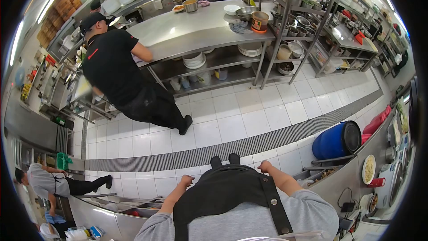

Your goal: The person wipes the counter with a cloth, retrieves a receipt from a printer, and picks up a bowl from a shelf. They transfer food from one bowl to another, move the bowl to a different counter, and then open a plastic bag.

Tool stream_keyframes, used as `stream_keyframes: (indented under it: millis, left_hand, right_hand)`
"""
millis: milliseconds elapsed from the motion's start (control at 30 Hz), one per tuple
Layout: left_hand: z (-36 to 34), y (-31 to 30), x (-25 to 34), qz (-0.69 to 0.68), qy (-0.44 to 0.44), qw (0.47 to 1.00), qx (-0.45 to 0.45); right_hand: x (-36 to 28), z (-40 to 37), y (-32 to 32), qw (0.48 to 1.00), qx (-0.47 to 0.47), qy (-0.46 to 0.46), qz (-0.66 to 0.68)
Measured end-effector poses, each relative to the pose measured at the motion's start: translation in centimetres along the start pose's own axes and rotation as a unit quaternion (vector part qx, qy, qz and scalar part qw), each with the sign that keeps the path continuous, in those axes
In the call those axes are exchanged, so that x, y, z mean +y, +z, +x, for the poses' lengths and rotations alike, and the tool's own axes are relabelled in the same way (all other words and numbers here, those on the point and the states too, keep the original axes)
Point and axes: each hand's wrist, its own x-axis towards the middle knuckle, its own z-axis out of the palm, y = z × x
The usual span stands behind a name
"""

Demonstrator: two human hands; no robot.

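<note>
My left hand (pixel 186 180) hangs beside the dark apron (pixel 214 187), its fingers curled in, and no object shows in it. On the other side of the apron, my right hand (pixel 265 167) is also loosely closed, with nothing visible in it. Both are held away from the counters. Below the apron's hem, my dark shoes (pixel 224 159) stand at the edge of the floor drain grate (pixel 205 151). The blue barrel (pixel 332 140) with a black lid stands to the right, apart from my right hand.
Ahead, a person in black (pixel 111 62) leans at a steel table (pixel 178 38). Another person in grey (pixel 47 180) is at far left. A steel shelf rack (pixel 292 27) holds pots. Counters (pixel 334 187) behind me carry a plate of food (pixel 368 169) and a red can (pixel 377 182).
</note>
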Motion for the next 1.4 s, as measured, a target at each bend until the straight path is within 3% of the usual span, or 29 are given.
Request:
stream_keyframes:
  millis: [100, 200, 300, 367, 467, 600, 700, 867, 1000, 1100, 1200, 1300, 1400]
  left_hand:
    - [0.4, 0.3, -0.1, 0.005, 0.003, 1.0, 0.009]
    - [2.4, 0.9, -1.9, -0.014, 0.031, 0.999, 0.012]
    - [4.8, 1.4, -3.8, 0.036, 0.069, 0.997, 0.011]
    - [4.8, 1.6, -4.0, -0.004, 0.01, 1.0, 0.017]
    - [5.3, 2.1, -4.4, -0.04, -0.012, 0.999, 0.029]
    - [5.5, 2.4, -4.6, -0.046, -0.019, 0.999, 0.02]
    - [5.8, 3.0, -4.8, -0.047, -0.013, 0.999, 0.014]
    - [6.0, 2.9, -4.9, -0.024, 0.017, 0.999, 0.023]
    - [6.1, 2.2, -4.7, -0.005, 0.027, 0.999, 0.03]
    - [6.7, 2.1, -5.2, 0.009, 0.024, 0.998, 0.057]
    - [8.4, 3.0, -6.7, -0.009, 0.024, 0.99, 0.137]
    - [8.4, 2.7, -6.9, -0.014, 0.007, 0.992, 0.121]
    - [7.7, 2.6, -7.1, 0.006, 0.034, 0.991, 0.132]
  right_hand:
    - [0.2, 0.6, 0.3, 0.995, 0.065, -0.011, 0.075]
    - [0.5, 1.1, 1.3, 0.968, 0.195, -0.043, 0.152]
    - [-1.3, -1.9, -1.1, 0.98, 0.135, 0.035, 0.143]
    - [-2.0, -4.0, -2.0, 0.966, 0.131, 0.051, 0.217]
    - [-1.0, -3.8, -1.3, 0.965, 0.193, 0.003, 0.178]
    - [-1.6, -6.3, -3.1, 0.954, 0.142, 0.06, 0.256]
    - [-1.4, -6.7, -3.6, 0.958, 0.141, 0.056, 0.242]
    - [-0.9, -5.9, -2.8, 0.942, 0.154, 0.064, 0.29]
    - [0.4, -2.0, -0.2, 0.959, 0.169, 0.036, 0.223]
    - [0.4, -1.2, 0.5, 0.963, 0.191, 0.038, 0.183]
    - [0.6, -0.8, 0.9, 0.958, 0.176, 0.028, 0.225]
    - [0.5, 0.2, 1.2, 0.967, 0.166, 0.048, 0.186]
    - [0.5, -0.1, 1.2, 0.956, 0.168, 0.052, 0.234]
